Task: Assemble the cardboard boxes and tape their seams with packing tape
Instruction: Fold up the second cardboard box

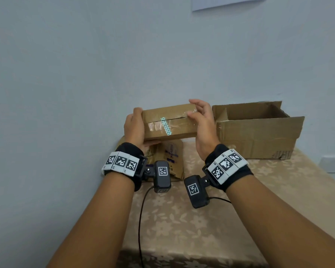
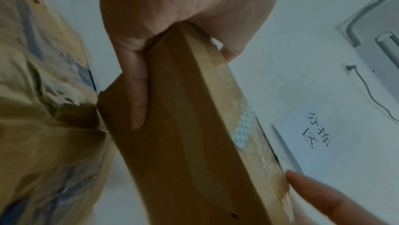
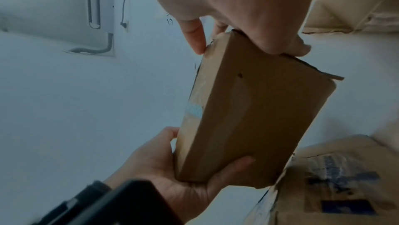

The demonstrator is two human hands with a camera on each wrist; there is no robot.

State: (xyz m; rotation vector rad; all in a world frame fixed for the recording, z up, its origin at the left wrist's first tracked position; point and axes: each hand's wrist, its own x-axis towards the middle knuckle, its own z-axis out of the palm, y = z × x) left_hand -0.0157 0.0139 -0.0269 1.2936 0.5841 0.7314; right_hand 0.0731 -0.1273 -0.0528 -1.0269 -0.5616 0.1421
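A small flat brown cardboard box (image 1: 168,122) (image 2: 183,126) (image 3: 248,112) is held up above the table, its seam face toward me. Clear tape and a short teal patterned strip (image 1: 166,126) cross that seam. My left hand (image 1: 134,130) (image 3: 177,174) grips the box's left end, thumb on top and fingers underneath. My right hand (image 1: 200,120) (image 3: 226,24) is at the right end, thumb pressing the taped seam edge and the fingers curved over the end of the box.
A large open cardboard box (image 1: 257,130) stands on the table at the right, against the wall. A crumpled printed box (image 1: 168,159) lies under the held one. The table (image 1: 191,225) has a beige floral cloth. Cables hang from both wrist cameras.
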